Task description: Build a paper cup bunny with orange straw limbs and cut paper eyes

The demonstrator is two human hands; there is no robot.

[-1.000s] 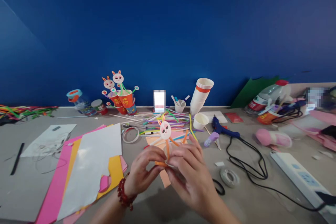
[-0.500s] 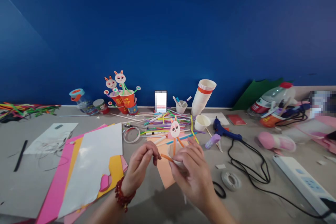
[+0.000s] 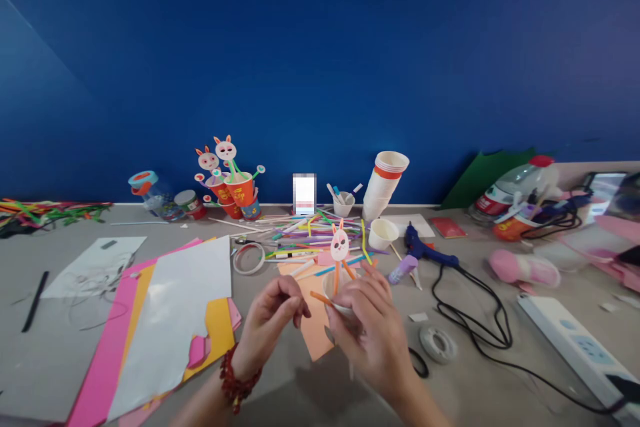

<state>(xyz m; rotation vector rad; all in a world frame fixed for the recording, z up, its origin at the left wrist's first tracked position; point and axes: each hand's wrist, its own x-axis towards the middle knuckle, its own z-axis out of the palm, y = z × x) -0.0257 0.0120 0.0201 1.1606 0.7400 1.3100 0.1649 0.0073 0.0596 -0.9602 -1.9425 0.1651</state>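
My right hand (image 3: 373,327) is wrapped round a white paper cup (image 3: 327,285), which it largely hides. Orange pipe cleaners (image 3: 337,275) rise from the cup to a white paper rabbit face (image 3: 339,245) with pink ears. Another orange pipe cleaner (image 3: 321,297) sticks out of the cup's left side. Just left of its tip, my left hand (image 3: 273,320) has its fingers curled and pinched; whether something small is between them is hidden. Below the hands lies a peach paper sheet (image 3: 314,333).
Coloured sheets (image 3: 170,307) lie left. Behind are scattered pipe cleaners (image 3: 300,227), finished rabbit cups (image 3: 240,190), a phone (image 3: 305,193), a cup stack (image 3: 385,183) and a single cup (image 3: 384,233). A blue glue gun (image 3: 430,247), its cord, tape (image 3: 438,343) and a power strip (image 3: 575,340) occupy the right.
The cup with its rabbit face has moved slightly right in my right hand. My left hand stays close to the side pipe cleaner, fingers still curled. The view has shifted a little.
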